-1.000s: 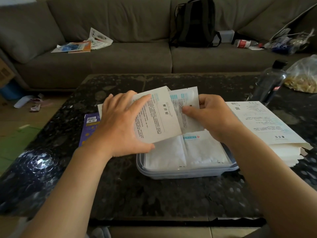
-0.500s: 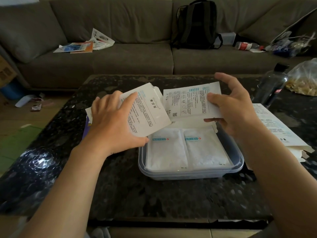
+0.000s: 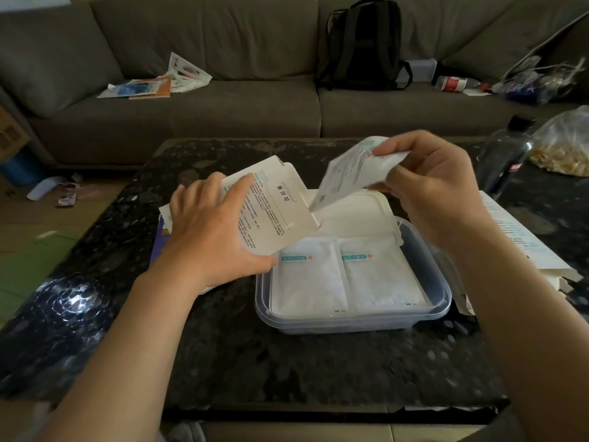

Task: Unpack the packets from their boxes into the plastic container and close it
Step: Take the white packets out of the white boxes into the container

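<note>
A clear plastic container (image 3: 439,301) sits on the dark table, with two white packets (image 3: 344,282) lying side by side in it. Behind it rests a white lid (image 3: 360,215). My left hand (image 3: 210,231) grips a flat white box (image 3: 274,208) with an open end, tilted over the container's left rim. My right hand (image 3: 430,183) pinches a white packet (image 3: 347,173), which hangs tilted above the lid, clear of the box.
More flat white boxes (image 3: 522,240) lie stacked right of the container. A dark bottle (image 3: 506,154) and a plastic bag (image 3: 567,145) stand at the table's far right. A purple box (image 3: 159,237) lies under my left hand. The sofa holds a backpack (image 3: 363,43) and papers.
My right hand has drawn the packet out of the box and lifted it up and to the right, turning it. My left hand has shifted the box slightly left and held it.
</note>
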Demonstrator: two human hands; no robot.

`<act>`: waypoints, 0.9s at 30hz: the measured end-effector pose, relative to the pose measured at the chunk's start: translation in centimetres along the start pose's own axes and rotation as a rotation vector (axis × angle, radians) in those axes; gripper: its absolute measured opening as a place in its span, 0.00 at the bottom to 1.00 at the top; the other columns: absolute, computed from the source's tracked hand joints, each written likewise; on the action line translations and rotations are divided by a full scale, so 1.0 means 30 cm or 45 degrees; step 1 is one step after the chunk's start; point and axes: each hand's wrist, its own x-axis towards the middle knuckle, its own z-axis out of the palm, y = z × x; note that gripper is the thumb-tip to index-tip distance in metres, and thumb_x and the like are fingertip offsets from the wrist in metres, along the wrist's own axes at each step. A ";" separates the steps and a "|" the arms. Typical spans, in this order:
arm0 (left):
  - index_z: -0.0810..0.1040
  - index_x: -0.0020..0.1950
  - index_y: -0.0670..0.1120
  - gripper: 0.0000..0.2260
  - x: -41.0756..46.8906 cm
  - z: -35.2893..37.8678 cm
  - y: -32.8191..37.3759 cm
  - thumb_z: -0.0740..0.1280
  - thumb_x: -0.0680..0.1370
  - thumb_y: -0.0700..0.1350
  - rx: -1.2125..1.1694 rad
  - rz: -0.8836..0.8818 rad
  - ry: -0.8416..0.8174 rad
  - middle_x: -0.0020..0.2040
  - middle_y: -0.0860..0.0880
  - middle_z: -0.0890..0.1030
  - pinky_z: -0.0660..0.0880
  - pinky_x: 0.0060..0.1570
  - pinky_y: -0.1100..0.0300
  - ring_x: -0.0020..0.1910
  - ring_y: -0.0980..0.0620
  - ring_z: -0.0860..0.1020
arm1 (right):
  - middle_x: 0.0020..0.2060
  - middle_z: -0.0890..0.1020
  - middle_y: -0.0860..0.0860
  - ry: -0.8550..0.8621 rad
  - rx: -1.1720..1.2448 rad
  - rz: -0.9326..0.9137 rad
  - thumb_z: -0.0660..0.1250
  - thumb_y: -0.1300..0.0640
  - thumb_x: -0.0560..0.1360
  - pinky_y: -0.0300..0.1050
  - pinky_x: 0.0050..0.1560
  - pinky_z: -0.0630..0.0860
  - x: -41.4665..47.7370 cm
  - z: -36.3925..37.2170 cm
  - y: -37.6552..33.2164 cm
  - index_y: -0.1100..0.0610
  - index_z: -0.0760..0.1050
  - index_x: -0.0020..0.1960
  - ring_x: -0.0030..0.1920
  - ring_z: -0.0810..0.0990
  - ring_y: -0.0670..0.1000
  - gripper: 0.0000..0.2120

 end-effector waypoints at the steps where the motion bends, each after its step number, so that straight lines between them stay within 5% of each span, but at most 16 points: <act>1: 0.53 0.79 0.56 0.57 -0.001 0.001 0.003 0.66 0.55 0.77 -0.009 0.003 -0.010 0.73 0.49 0.61 0.53 0.75 0.38 0.73 0.43 0.60 | 0.47 0.85 0.39 0.050 -0.073 -0.048 0.71 0.66 0.76 0.49 0.56 0.83 0.004 0.000 0.001 0.53 0.81 0.47 0.58 0.83 0.46 0.08; 4: 0.53 0.79 0.56 0.57 -0.002 0.002 0.006 0.66 0.55 0.77 -0.021 0.007 -0.011 0.73 0.49 0.60 0.52 0.75 0.39 0.74 0.43 0.59 | 0.56 0.82 0.43 0.158 -0.190 -0.099 0.75 0.58 0.74 0.51 0.62 0.80 0.015 -0.011 -0.002 0.49 0.81 0.45 0.62 0.79 0.45 0.05; 8: 0.53 0.79 0.56 0.57 0.000 -0.003 -0.002 0.66 0.55 0.77 -0.014 -0.012 0.001 0.73 0.49 0.60 0.52 0.75 0.39 0.73 0.43 0.59 | 0.46 0.84 0.49 0.180 -0.119 -0.047 0.75 0.56 0.73 0.40 0.44 0.83 0.006 -0.023 -0.010 0.51 0.79 0.44 0.46 0.86 0.47 0.05; 15: 0.53 0.79 0.55 0.57 -0.003 -0.013 -0.006 0.67 0.55 0.76 -0.016 -0.066 0.038 0.72 0.48 0.62 0.55 0.74 0.40 0.71 0.42 0.61 | 0.47 0.83 0.45 0.255 -0.192 0.183 0.73 0.57 0.76 0.33 0.36 0.80 0.011 -0.034 0.022 0.52 0.80 0.50 0.44 0.85 0.45 0.04; 22: 0.54 0.79 0.54 0.56 0.002 -0.007 -0.003 0.69 0.56 0.74 -0.031 -0.077 0.045 0.72 0.46 0.63 0.55 0.73 0.38 0.71 0.41 0.61 | 0.43 0.83 0.48 -0.147 -0.537 0.485 0.72 0.54 0.78 0.30 0.29 0.75 0.003 0.001 0.091 0.51 0.80 0.51 0.38 0.84 0.45 0.03; 27: 0.53 0.79 0.55 0.57 0.003 -0.001 0.002 0.66 0.54 0.76 -0.043 -0.081 0.035 0.71 0.48 0.63 0.55 0.74 0.38 0.71 0.41 0.62 | 0.50 0.76 0.46 -0.431 -1.246 0.425 0.72 0.51 0.78 0.31 0.34 0.68 0.008 0.019 0.130 0.49 0.78 0.58 0.40 0.75 0.44 0.10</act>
